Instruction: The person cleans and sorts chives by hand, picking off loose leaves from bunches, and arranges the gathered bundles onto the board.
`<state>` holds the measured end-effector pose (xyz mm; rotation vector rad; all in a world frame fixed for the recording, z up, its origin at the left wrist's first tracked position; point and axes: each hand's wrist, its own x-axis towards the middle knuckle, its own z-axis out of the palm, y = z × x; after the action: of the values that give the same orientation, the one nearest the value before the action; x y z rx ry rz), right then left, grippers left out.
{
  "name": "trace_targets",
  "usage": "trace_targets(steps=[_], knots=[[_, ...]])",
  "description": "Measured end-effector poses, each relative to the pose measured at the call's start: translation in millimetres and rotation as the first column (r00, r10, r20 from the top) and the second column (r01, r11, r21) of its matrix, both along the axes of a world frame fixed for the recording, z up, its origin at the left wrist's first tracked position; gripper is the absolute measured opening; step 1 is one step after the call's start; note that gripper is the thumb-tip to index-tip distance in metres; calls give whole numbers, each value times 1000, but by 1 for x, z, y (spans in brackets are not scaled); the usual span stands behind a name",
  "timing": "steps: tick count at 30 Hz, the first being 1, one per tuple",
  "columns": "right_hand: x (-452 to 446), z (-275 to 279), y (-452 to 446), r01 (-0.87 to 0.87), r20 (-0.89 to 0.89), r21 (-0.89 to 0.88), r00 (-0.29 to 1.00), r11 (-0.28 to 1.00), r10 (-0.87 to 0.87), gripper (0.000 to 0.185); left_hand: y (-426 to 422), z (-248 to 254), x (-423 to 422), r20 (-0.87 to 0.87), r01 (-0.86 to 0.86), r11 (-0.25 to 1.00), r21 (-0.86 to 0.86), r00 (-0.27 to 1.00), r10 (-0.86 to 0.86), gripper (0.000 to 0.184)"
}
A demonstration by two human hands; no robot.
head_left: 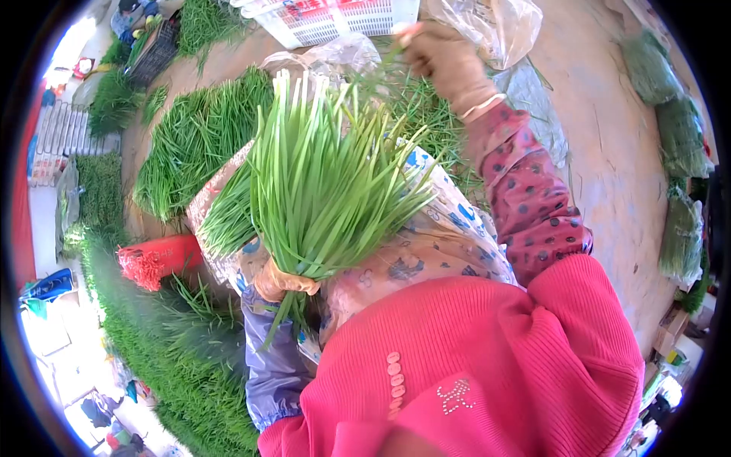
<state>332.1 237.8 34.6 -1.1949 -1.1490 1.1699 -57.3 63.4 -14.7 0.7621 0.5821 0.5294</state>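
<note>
My left hand (283, 282), in a tan glove, is closed round the lower part of a large bunch of garlic chives (320, 183). The bunch fans upward over my lap, pale ends at the top, and a few leaves hang below my fist. My right hand (445, 65), also gloved, is raised beyond the bunch with its fingers curled. Blurred green strands and a small pale-and-red bit show at its fingertips; what exactly it grips I cannot make out. More chives (228, 217) lie on the patterned cloth (449, 228) over my lap.
A pile of chives (202, 145) lies ahead on the left, loose leaves (434, 114) beyond my lap. A white plastic crate (343, 23) and clear plastic bags (495, 27) stand at the top. A roll of red ties (156, 260) is at my left; bagged greens (678, 137) line the right.
</note>
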Motion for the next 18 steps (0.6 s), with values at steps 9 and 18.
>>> trace_targets(steps=[9, 18], knots=[[15, 29, 5, -369, 478, 128, 836, 920, 269, 58, 2, -14, -4, -128, 46, 975, 217, 992, -18, 60], [-57, 11, 15, -659, 128, -102, 734, 745, 667, 57, 3, 23, 15, 18, 99, 986, 136, 995, -103, 59]])
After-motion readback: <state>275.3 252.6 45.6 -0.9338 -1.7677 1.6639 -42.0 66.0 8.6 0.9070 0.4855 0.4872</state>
